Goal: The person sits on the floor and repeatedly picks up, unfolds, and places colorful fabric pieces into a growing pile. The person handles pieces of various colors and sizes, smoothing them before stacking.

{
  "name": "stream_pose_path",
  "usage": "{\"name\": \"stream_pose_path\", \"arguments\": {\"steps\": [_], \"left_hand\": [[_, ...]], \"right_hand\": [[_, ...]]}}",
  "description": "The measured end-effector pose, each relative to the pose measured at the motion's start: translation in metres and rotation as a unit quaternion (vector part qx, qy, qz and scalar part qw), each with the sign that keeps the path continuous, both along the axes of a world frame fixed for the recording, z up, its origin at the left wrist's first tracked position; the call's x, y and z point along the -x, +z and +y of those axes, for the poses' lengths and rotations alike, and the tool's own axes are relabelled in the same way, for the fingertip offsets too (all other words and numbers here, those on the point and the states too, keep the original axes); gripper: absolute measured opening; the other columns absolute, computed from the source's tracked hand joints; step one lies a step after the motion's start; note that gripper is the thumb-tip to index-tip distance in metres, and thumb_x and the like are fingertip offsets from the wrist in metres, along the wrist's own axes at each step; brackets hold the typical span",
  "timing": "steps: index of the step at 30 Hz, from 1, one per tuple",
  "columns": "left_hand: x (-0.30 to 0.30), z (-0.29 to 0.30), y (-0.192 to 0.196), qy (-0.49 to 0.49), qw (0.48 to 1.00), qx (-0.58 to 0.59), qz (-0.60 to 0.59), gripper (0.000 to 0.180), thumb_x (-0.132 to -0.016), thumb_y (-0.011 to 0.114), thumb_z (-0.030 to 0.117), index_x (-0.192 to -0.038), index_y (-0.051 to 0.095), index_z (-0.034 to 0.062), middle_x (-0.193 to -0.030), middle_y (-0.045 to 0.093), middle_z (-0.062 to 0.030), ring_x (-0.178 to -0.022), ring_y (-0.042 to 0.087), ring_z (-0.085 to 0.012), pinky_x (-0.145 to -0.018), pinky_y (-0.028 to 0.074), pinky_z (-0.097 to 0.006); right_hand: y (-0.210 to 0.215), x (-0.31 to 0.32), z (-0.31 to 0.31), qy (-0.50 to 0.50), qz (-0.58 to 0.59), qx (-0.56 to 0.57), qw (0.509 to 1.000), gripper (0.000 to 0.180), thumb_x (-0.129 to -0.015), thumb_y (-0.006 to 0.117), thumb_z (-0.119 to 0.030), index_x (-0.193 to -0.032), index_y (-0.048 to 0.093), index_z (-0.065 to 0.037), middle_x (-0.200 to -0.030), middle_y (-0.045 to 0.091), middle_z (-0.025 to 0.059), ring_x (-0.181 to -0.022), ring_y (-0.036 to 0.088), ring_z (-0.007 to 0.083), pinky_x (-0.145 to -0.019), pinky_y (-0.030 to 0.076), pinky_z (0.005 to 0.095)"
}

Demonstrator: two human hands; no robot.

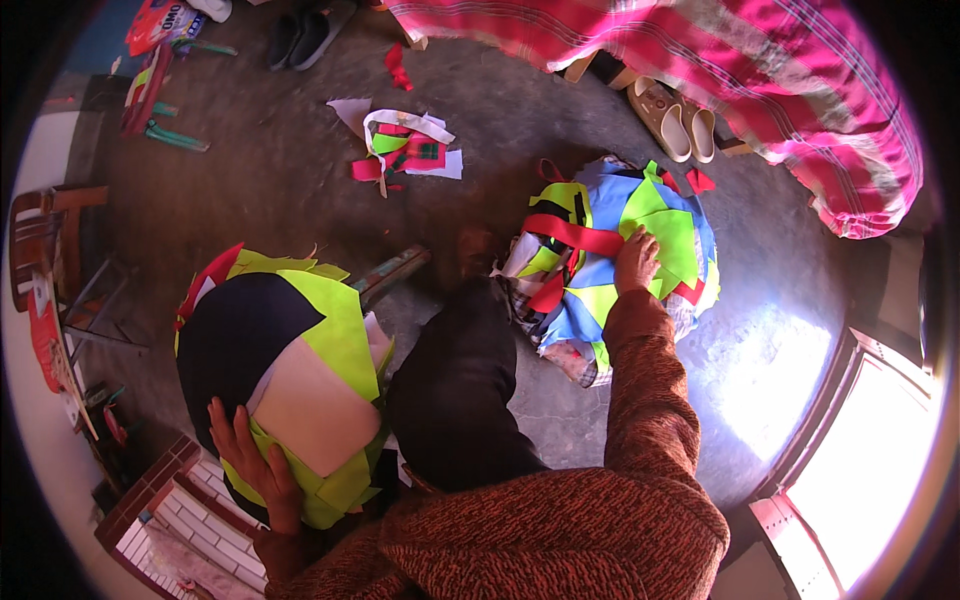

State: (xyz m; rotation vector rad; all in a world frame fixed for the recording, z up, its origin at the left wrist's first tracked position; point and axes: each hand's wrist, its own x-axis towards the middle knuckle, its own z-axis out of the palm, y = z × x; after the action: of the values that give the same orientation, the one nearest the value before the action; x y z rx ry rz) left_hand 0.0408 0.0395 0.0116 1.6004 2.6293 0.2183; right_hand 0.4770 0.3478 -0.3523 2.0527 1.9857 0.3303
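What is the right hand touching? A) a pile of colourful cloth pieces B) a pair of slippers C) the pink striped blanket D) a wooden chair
A: the right hand rests on the pile of colourful cloth pieces lying on the floor, apart from the slippers and blanket.

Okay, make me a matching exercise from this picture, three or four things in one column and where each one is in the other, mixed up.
Things:
1. left hand
2. right hand
3. pale slippers
4. small scrap heap

Places:
A. beside the pink striped blanket
B. on the stacked cloth pieces
C. alone on the bare floor
D. on the colourful fabric pile

Pairs: 1-B, 2-D, 3-A, 4-C
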Motion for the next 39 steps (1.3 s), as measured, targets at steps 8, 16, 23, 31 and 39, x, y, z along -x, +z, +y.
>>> {"name": "stream_pose_path", "arguments": {"steps": [8,16,23,31,39], "left_hand": [[-0.006,0.001,0.004,0.001,1.0,-0.011,0.001,0.054,-0.092,0.034,0.041,-0.131,0.042,0.0044,-0.145,0.027,-0.0198,-0.135,0.023,-0.0373,-0.108,0.01,-0.053],[-0.009,-0.008,0.005,0.001,0.999,-0.024,0.022,0.05,-0.089,0.039,0.036,-0.13,0.045,0.0071,-0.143,0.031,-0.0179,-0.134,0.024,-0.0357,-0.107,0.012,-0.054],[-0.005,-0.012,0.001,-0.001,0.996,-0.073,0.053,0.049,-0.085,0.046,0.032,-0.131,0.047,0.0149,-0.142,0.035,-0.0135,-0.131,0.03,-0.0343,-0.106,0.016,-0.055],[-0.001,-0.02,-0.008,-0.005,0.99,-0.129,0.052,0.049,-0.083,0.054,0.032,-0.13,0.048,0.0202,-0.141,0.037,-0.0094,-0.131,0.032,-0.0321,-0.106,0.018,-0.055],[0.008,-0.032,-0.021,-0.002,0.966,-0.257,0.011,0.041,-0.08,0.062,0.032,-0.115,0.058,0.0115,-0.126,0.051,-0.0122,-0.12,0.044,-0.0304,-0.101,0.028,-0.05]], "right_hand": [[0.051,-0.027,0.02,-0.082,0.347,0.025,0.934,0.028,-0.083,0.047,-0.01,-0.109,0.058,-0.007,-0.102,0.061,0.0222,-0.091,0.06,0.0389,-0.076,0.046,0.0494],[0.106,-0.051,-0.019,-0.114,0.85,-0.053,0.512,0.034,-0.088,0.053,-0.029,-0.113,0.055,-0.006,-0.096,0.063,0.0079,-0.081,0.064,0.023,-0.063,0.052,0.0349],[0.222,-0.003,-0.048,-0.113,0.954,-0.043,0.276,0.037,-0.09,0.051,-0.036,-0.117,0.053,-0.01,-0.109,0.062,0.0065,-0.098,0.06,0.0239,-0.082,0.051,0.0387],[0.418,0.137,-0.123,-0.014,0.979,0.187,0.077,0.055,-0.086,0.048,-0.057,-0.119,0.053,-0.013,-0.112,0.06,0.0076,-0.102,0.056,0.0263,-0.09,0.045,0.0418],[0.423,0.183,-0.199,-0.093,0.87,0.479,0.076,0.069,-0.081,0.05,-0.064,-0.118,0.053,-0.005,-0.111,0.06,0.0123,-0.1,0.058,0.0307,-0.087,0.047,0.0447]]}}
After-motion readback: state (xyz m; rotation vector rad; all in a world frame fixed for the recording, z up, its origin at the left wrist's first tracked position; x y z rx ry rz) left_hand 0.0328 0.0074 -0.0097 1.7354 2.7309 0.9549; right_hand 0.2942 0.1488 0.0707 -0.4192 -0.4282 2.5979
